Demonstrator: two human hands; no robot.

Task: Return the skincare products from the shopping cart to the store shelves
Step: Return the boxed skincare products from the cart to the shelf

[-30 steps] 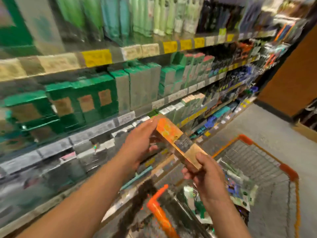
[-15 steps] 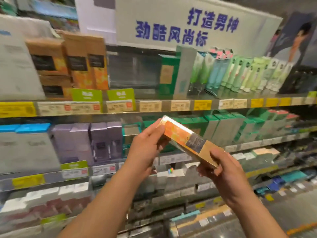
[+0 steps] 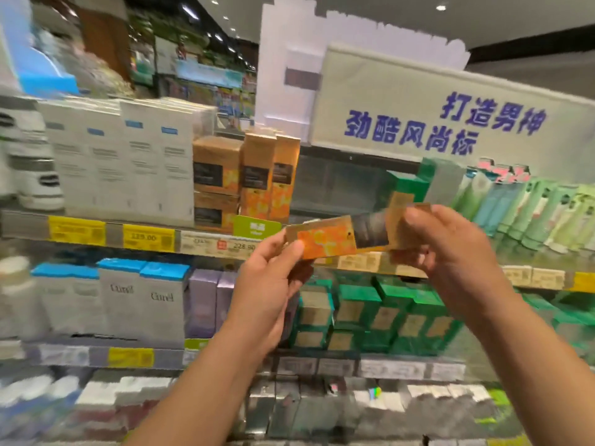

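Note:
I hold a long orange and gold skincare box [image 3: 335, 238] with a dark label, lying almost level in front of the shelves. My left hand [image 3: 273, 281] pinches its orange end with thumb and fingers. My right hand [image 3: 447, 252] grips the gold end, which its fingers partly hide. Matching orange boxes [image 3: 269, 178] stand upright on the top shelf, just up and left of the held box. Right of them the top shelf has an open gap [image 3: 341, 185]. The shopping cart is out of view.
White boxes [image 3: 135, 159] fill the top shelf at left, green tubes [image 3: 531, 214] at right. Below stand blue-topped white boxes [image 3: 141, 297], purple boxes [image 3: 206, 300] and green boxes [image 3: 380, 317]. A sign with blue characters [image 3: 450, 123] hangs above. Yellow price tags [image 3: 148, 236] line the shelf edge.
My view has swung up from the cart to the upper shelves. Both hands have raised the box from cart height to the top shelf's edge and turned it nearly level.

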